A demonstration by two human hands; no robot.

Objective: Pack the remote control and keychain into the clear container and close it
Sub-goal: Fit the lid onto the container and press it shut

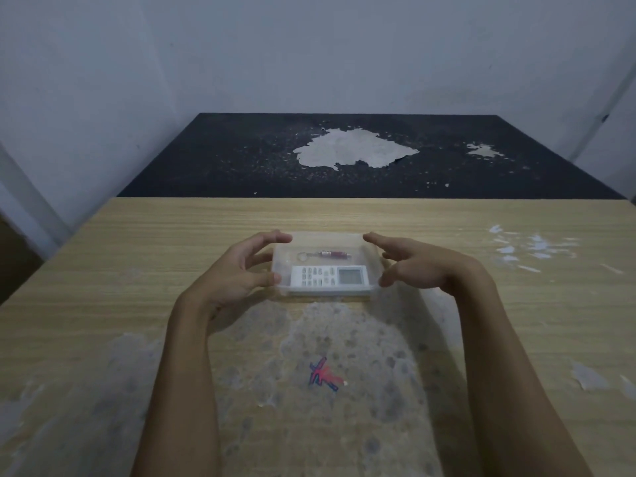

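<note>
A clear plastic container (pixel 327 239) sits on the wooden table, mid-frame. Inside lies a white remote control (pixel 328 276) along the near side, its screen to the right. Behind it rests a keychain (pixel 325 254) with a dark red barrel and a metal ring. A clear lid seems to cover the box, though I cannot tell if it is pressed down. My left hand (pixel 237 270) cups the container's left end, thumb and index finger touching its corners. My right hand (pixel 418 266) hovers at the right end with its fingers spread, close to the wall or just touching it.
The wooden table (pixel 481 304) has worn, pale patches and a red-and-blue scribble (pixel 323 375) near me. Behind it lies a black surface (pixel 241 160) with peeled grey areas. Grey walls close off the back and left.
</note>
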